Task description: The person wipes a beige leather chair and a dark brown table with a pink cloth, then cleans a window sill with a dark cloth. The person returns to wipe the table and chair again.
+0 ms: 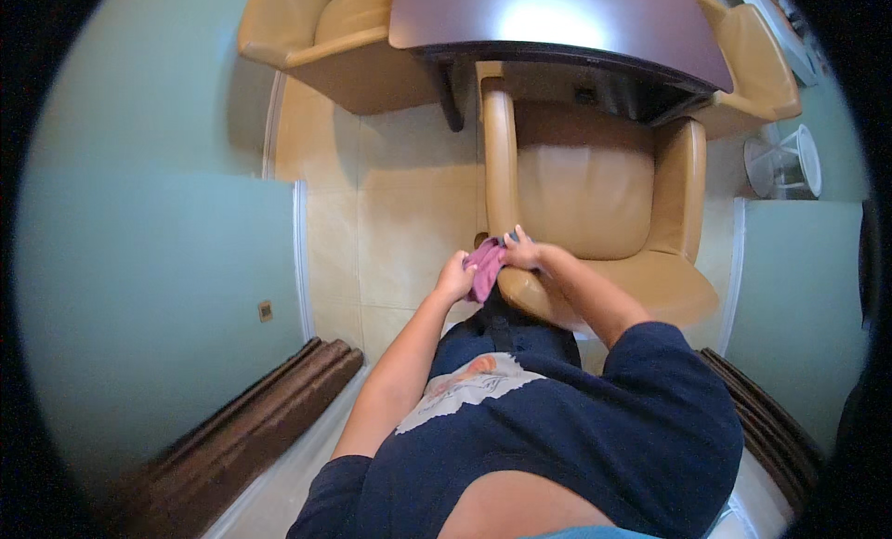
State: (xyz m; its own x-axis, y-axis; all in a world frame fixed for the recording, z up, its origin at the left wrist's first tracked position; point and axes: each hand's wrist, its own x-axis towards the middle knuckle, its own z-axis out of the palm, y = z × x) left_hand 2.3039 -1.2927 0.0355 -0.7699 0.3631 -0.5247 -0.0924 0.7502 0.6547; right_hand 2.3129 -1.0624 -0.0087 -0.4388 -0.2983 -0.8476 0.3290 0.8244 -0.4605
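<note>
My left hand (456, 277) grips the left side of a pink-purple cloth (486, 271), which hangs bunched between my hands. At the cloth's right side is my right hand (521, 250), its fingers on the cloth and a small dark blue-grey part showing by the fingertips. Both hands are at the left armrest of a tan leather armchair (585, 197), near the corner where it meets the backrest. Whether my right hand touches the leather cannot be told.
A dark table (446, 16) stands beyond the armchair. Another tan armchair (348, 58) is at its left, a third (756, 65) at its right. A clear round bin or stool (784, 162) stands by the right wall. Brown curtains (258, 427) hang near the lower left.
</note>
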